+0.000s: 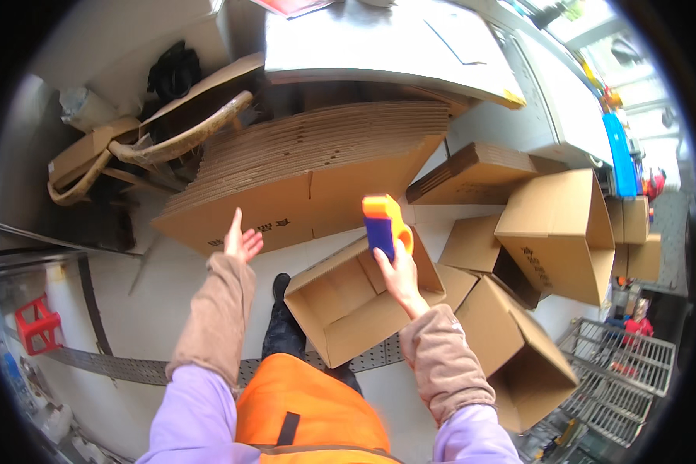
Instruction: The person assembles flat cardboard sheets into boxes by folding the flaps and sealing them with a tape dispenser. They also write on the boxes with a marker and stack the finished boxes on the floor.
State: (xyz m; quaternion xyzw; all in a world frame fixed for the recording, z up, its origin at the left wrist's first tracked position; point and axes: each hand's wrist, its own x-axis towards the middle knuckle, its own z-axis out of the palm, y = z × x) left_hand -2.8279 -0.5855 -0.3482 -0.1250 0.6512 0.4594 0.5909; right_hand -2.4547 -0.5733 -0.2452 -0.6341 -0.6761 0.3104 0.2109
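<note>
My right hand point(400, 280) grips an orange and dark-blue tape dispenser point(380, 224), held up above an open carton point(348, 309). That carton stands by my feet with its open top facing up, and its inside looks bare. My left hand point(243, 238) is raised with fingers apart and holds nothing. Just beyond it, a thick stack of flattened cartons point(348, 189) leans on edge; the hand seems apart from it, though the gap is hard to judge.
Several opened cartons point(553, 224) crowd the right side, one tipped toward a wire rack point(626, 356). A white table point(379, 39) stands at the back. Far left are a wooden chair point(185, 139) and a red stool point(39, 325).
</note>
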